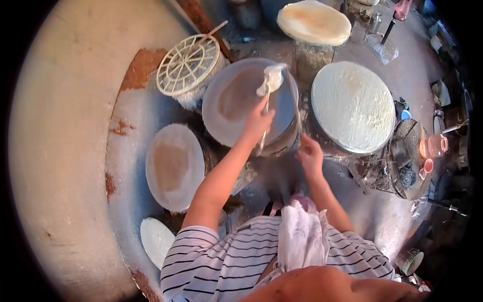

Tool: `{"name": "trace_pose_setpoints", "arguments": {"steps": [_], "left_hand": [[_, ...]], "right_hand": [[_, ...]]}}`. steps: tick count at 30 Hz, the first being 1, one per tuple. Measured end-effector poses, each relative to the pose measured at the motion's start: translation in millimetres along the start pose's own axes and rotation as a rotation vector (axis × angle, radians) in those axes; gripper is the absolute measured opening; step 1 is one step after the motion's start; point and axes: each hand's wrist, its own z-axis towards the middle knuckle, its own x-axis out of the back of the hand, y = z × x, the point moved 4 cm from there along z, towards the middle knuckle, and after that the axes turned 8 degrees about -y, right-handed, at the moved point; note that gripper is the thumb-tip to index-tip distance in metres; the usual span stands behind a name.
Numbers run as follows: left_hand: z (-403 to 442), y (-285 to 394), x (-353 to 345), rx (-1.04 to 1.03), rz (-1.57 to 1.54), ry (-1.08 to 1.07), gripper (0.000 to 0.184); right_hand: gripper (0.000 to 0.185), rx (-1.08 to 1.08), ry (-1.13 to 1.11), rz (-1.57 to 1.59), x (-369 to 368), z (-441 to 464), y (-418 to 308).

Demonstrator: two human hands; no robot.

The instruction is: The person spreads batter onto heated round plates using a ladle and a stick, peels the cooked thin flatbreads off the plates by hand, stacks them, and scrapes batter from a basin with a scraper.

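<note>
My left hand (258,122) is closed around the handle of a stick (266,103) whose far end carries a lump of wet, pale batter (273,80). Closed too, my right hand (310,151) grips the near end of a long, thin flat blade (294,98). The blade's far tip reaches up close to the batter lump; whether they touch I cannot tell. Both tools are over a large round griddle (214,105), which has a brown patch in its middle. To the right, another round griddle bears a pale, bumpy sheet of batter (352,108).
A tub with a spoked white rack (188,63) and a stick stands at the upper left. More round plates are at the left (175,168) and back (314,22). A rough stand with a pink jar (431,146) is at the right. A large curved pale surface (60,151) fills the far left.
</note>
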Motion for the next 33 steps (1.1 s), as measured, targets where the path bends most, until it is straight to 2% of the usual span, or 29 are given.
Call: {"name": "trace_pose_setpoints", "arguments": {"steps": [1,2,5,10,13,16,18,20,23,24,27,28,29,31,32,33], "left_hand": [[4.6,-8.9,6.3,0.014,0.26,0.009,0.063],[22.4,-25.9,20.0,-0.599,0.82,0.256,0.061],[22.1,12.1,35.1,-0.128,1.123,0.105,0.056],[50.5,20.7,78.7,-0.158,1.273,0.116,0.052],[66.6,-0.8,105.1,-0.207,1.234,0.16,0.052],[74.8,1.0,124.6,-0.049,1.17,0.14,0.052],[69.7,14.1,134.0,-0.148,1.189,0.153,0.053],[56.3,1.0,147.6,-0.21,1.107,0.162,0.054],[46.2,-12.1,158.9,-0.287,1.032,0.213,0.053],[46.6,-14.0,157.7,-0.246,1.035,0.241,0.052],[50.9,-38.4,172.8,-0.425,0.939,0.298,0.055],[50.7,-51.7,184.1,-0.645,0.94,0.353,0.058],[34.0,-54.4,190.7,-0.432,0.66,0.243,0.058],[5.2,-29.9,180.2,-0.06,0.061,0.058,0.058],[-2.1,-22.2,170.2,-0.079,-0.148,0.107,0.057],[-1.3,-20.3,169.5,-0.061,-0.051,0.131,0.057]], "right_hand": [[0.047,0.019,0.028,-0.091,-4.7,-2.7,-19.5],[0.045,0.059,0.042,-0.143,-8.8,3.2,-22.6],[0.043,0.106,0.097,-0.212,-31.9,13.6,-34.6],[0.044,0.195,0.123,-0.386,-43.4,16.5,-50.7],[0.041,0.317,0.13,-0.585,-73.1,31.9,-64.3],[0.04,0.404,0.155,-0.697,-82.2,65.5,-76.5],[0.042,0.371,0.186,-0.791,-69.9,43.6,-82.7],[0.042,0.313,0.111,-0.862,-63.3,8.6,-79.3],[0.039,0.37,0.063,-0.866,-103.2,20.7,-67.6],[0.038,0.389,0.047,-0.907,-113.8,34.9,-74.0],[0.036,0.401,0.112,-0.945,-95.5,56.5,-90.7],[0.035,0.442,0.119,-0.996,-76.8,51.9,-88.9],[0.033,0.414,0.134,-1.032,-65.4,36.5,-102.3],[0.034,0.466,0.08,-1.014,-73.0,24.7,-82.8],[0.035,0.484,0.053,-0.972,-85.2,29.7,-77.1],[0.036,0.512,0.028,-0.93,-104.4,39.2,-74.6]]}}
